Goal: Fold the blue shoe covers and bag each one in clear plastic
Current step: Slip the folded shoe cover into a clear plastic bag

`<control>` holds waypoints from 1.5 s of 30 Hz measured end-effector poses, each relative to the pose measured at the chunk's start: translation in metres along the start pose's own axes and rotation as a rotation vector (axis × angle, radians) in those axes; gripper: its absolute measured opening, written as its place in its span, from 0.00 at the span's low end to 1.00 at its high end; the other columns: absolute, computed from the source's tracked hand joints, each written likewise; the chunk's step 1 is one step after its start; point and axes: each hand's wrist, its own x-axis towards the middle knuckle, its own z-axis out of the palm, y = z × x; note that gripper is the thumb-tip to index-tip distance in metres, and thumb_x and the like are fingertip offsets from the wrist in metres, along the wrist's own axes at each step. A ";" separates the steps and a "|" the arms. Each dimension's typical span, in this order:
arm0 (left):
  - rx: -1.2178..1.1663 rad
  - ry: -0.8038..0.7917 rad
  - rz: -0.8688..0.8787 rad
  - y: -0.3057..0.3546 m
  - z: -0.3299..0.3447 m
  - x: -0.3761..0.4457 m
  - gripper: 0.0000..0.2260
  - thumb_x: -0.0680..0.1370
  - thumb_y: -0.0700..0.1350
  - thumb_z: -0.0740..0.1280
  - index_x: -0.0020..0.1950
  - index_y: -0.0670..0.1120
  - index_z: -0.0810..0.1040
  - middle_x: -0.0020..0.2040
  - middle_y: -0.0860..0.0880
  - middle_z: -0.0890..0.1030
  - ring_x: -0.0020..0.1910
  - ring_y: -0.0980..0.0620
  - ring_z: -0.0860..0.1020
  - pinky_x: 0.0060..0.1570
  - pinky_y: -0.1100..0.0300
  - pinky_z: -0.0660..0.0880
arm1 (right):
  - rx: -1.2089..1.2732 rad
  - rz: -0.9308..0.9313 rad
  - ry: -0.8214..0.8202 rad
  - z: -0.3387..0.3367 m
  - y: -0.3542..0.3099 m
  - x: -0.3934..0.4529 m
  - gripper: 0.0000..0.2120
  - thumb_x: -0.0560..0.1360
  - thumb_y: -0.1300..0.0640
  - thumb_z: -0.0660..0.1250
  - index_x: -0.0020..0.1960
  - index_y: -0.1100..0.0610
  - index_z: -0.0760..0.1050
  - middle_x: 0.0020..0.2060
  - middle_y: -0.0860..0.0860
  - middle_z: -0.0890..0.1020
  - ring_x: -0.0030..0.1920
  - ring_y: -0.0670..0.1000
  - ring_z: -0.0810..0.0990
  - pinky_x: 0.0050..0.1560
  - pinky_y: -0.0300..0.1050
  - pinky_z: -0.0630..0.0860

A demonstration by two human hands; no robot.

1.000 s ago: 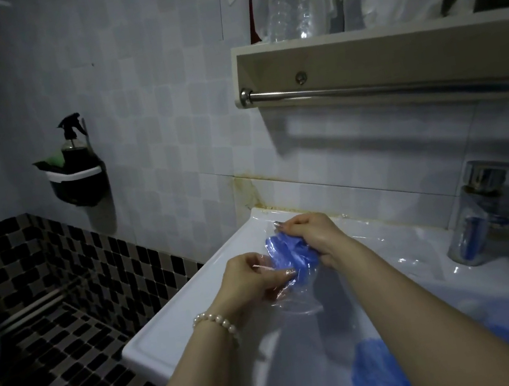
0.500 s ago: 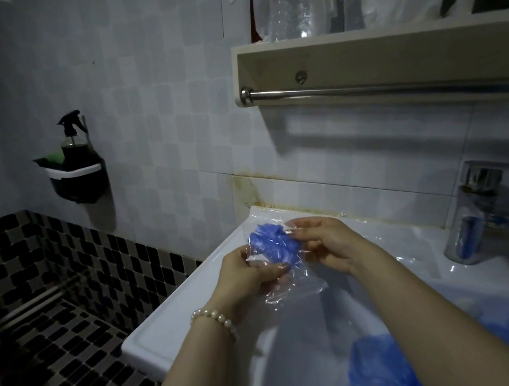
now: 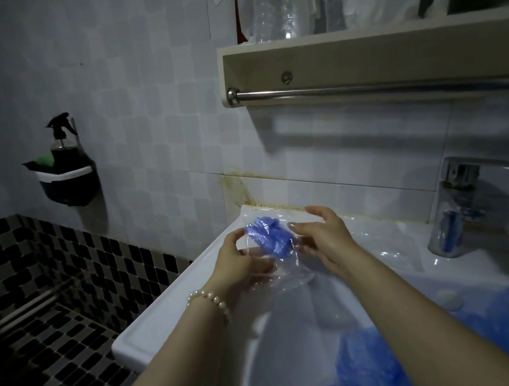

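- Left hand and right hand are pinching a clear plastic bag over the sink
- Folded blue shoe cover is sitting inside the bag; loose covers are lying in the basin

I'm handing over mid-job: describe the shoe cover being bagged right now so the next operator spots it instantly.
Start at the white sink under the towel rail. Above its back left corner, the left hand and right hand hold a clear plastic bag. The folded blue shoe cover is the small bundle inside it, unlike the loose blue covers heaped at lower right.
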 end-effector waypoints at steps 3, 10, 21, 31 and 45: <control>0.043 -0.045 0.005 0.002 0.006 0.007 0.35 0.71 0.25 0.66 0.73 0.48 0.61 0.54 0.38 0.80 0.43 0.43 0.81 0.39 0.52 0.79 | -0.012 0.079 -0.070 -0.009 -0.002 -0.007 0.25 0.71 0.63 0.72 0.62 0.53 0.64 0.52 0.59 0.79 0.41 0.53 0.80 0.40 0.45 0.79; -0.046 -0.065 -0.013 -0.003 0.005 0.009 0.30 0.71 0.25 0.67 0.68 0.48 0.66 0.57 0.38 0.79 0.45 0.40 0.82 0.42 0.47 0.79 | -0.137 0.044 -0.127 -0.022 0.014 -0.010 0.08 0.67 0.67 0.74 0.45 0.67 0.79 0.31 0.57 0.80 0.28 0.50 0.77 0.27 0.38 0.74; -0.192 0.234 -0.031 0.019 0.008 0.024 0.06 0.76 0.41 0.69 0.46 0.37 0.77 0.44 0.40 0.79 0.42 0.44 0.80 0.49 0.53 0.79 | -0.102 0.095 -0.340 -0.017 0.012 -0.016 0.15 0.67 0.79 0.67 0.48 0.63 0.77 0.37 0.57 0.82 0.34 0.52 0.81 0.33 0.38 0.79; -0.329 0.296 -0.122 0.009 0.006 0.030 0.06 0.78 0.39 0.65 0.49 0.36 0.77 0.44 0.41 0.80 0.37 0.48 0.79 0.33 0.58 0.78 | -0.046 0.145 -0.131 -0.012 0.020 -0.010 0.06 0.75 0.67 0.65 0.40 0.64 0.75 0.24 0.56 0.78 0.22 0.51 0.76 0.31 0.44 0.75; -0.365 0.192 -0.039 0.008 0.018 0.027 0.40 0.72 0.27 0.66 0.76 0.52 0.53 0.70 0.38 0.65 0.58 0.40 0.75 0.54 0.50 0.76 | 0.046 -0.004 0.116 -0.002 0.026 -0.012 0.04 0.77 0.67 0.62 0.44 0.63 0.72 0.30 0.58 0.78 0.23 0.50 0.79 0.25 0.41 0.77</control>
